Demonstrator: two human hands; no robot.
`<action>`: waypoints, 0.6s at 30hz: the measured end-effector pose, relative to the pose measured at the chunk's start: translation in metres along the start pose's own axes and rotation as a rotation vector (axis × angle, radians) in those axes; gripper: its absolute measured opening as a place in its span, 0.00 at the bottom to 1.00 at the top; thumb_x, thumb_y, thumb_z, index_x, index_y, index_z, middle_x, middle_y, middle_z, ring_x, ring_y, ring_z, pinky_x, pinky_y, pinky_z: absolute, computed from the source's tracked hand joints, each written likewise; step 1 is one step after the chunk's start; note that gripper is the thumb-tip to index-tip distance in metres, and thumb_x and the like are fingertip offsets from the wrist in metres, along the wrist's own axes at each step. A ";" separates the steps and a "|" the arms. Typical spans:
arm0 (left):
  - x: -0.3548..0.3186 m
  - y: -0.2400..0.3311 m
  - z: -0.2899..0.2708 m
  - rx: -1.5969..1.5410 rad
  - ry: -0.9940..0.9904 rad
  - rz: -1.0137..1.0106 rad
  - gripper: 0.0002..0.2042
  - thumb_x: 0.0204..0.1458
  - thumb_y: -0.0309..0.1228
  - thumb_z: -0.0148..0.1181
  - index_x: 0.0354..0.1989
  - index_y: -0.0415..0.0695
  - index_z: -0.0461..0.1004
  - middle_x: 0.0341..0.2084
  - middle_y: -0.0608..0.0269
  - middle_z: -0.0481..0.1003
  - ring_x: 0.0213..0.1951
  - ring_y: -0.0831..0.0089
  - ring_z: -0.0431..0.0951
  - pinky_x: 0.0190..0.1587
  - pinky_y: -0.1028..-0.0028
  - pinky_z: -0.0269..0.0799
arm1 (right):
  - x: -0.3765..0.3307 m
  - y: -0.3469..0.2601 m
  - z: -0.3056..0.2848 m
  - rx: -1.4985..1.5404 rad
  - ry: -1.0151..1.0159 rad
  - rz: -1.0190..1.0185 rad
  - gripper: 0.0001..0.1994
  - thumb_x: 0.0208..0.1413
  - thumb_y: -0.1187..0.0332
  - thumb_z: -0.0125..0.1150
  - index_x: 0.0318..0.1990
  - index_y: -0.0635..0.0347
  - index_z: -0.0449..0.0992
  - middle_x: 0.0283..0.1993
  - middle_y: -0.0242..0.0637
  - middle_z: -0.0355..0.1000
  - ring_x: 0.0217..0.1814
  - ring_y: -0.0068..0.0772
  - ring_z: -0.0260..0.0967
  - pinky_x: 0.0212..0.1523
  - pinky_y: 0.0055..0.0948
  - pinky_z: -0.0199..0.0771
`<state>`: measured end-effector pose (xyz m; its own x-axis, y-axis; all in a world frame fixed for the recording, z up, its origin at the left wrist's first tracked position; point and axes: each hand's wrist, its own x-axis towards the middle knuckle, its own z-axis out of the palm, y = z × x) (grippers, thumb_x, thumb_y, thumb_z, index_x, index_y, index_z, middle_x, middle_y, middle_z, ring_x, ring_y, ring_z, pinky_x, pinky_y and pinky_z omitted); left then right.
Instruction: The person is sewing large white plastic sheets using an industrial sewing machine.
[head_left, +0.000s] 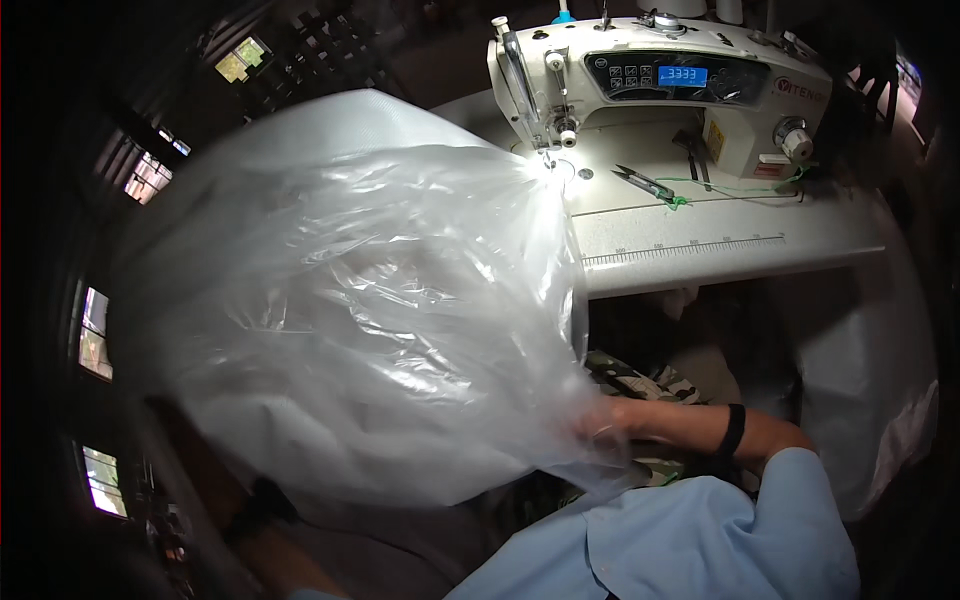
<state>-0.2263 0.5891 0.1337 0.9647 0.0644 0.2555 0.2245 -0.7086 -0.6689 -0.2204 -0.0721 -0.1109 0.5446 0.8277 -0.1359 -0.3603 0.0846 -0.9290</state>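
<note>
A large white woven sack spreads across the left half of the view, with a clear crinkled plastic liner over it. Both narrow toward the needle area of a white sewing machine, where a bright lamp shines on them. At the lower right of the plastic, my right hand is closed on the film, partly veiled by it and blurred. My left forearm reaches up at the lower left, a dark band round the wrist. The left hand's fingers are lost in shadow by the sack's left edge.
Thread snips with green thread lie on the machine bed, right of the needle. A dark tool rests behind them. The table's front edge carries a ruler scale. More pale translucent sheeting hangs at the right.
</note>
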 end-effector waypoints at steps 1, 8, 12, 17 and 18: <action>-0.008 -0.008 0.015 0.105 -0.039 0.075 0.19 0.62 0.32 0.44 0.58 0.40 0.71 0.61 0.48 0.68 0.57 0.55 0.72 0.59 0.58 0.68 | 0.013 0.015 0.010 0.213 0.039 -0.070 0.28 0.59 0.60 0.64 0.63 0.64 0.66 0.55 0.39 0.72 0.53 0.28 0.67 0.57 0.30 0.68; -0.041 0.100 -0.015 -0.401 -0.293 -0.197 0.15 0.61 0.29 0.48 0.54 0.43 0.74 0.50 0.48 0.74 0.52 0.52 0.75 0.55 0.59 0.70 | 0.023 -0.017 0.017 0.167 0.101 0.305 0.20 0.60 0.61 0.62 0.54 0.66 0.75 0.49 0.35 0.75 0.51 0.26 0.69 0.55 0.27 0.67; -0.060 0.184 -0.158 -0.506 0.114 0.050 0.16 0.56 0.31 0.57 0.52 0.39 0.74 0.44 0.49 0.77 0.48 0.50 0.77 0.52 0.57 0.70 | 0.035 -0.002 0.024 -0.044 0.193 0.188 0.18 0.59 0.63 0.62 0.52 0.66 0.76 0.46 0.36 0.76 0.50 0.26 0.70 0.53 0.27 0.68; -0.062 0.309 -0.279 -0.801 0.291 0.727 0.23 0.52 0.38 0.63 0.56 0.43 0.72 0.55 0.53 0.74 0.57 0.56 0.73 0.64 0.58 0.62 | 0.033 0.003 0.027 0.027 0.219 0.134 0.21 0.59 0.64 0.62 0.56 0.66 0.73 0.50 0.39 0.74 0.51 0.28 0.69 0.53 0.30 0.69; -0.063 0.321 -0.275 -0.806 0.293 0.726 0.23 0.52 0.38 0.63 0.56 0.43 0.72 0.55 0.53 0.74 0.57 0.56 0.73 0.64 0.58 0.62 | 0.031 0.012 0.030 0.134 0.199 0.045 0.21 0.59 0.64 0.61 0.56 0.68 0.73 0.51 0.39 0.73 0.52 0.28 0.69 0.53 0.31 0.69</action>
<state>-0.2528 0.1645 0.0948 0.7371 -0.6411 0.2138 -0.6348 -0.7653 -0.1062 -0.2306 -0.0289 -0.1165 0.6597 0.7076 -0.2532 -0.4771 0.1341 -0.8685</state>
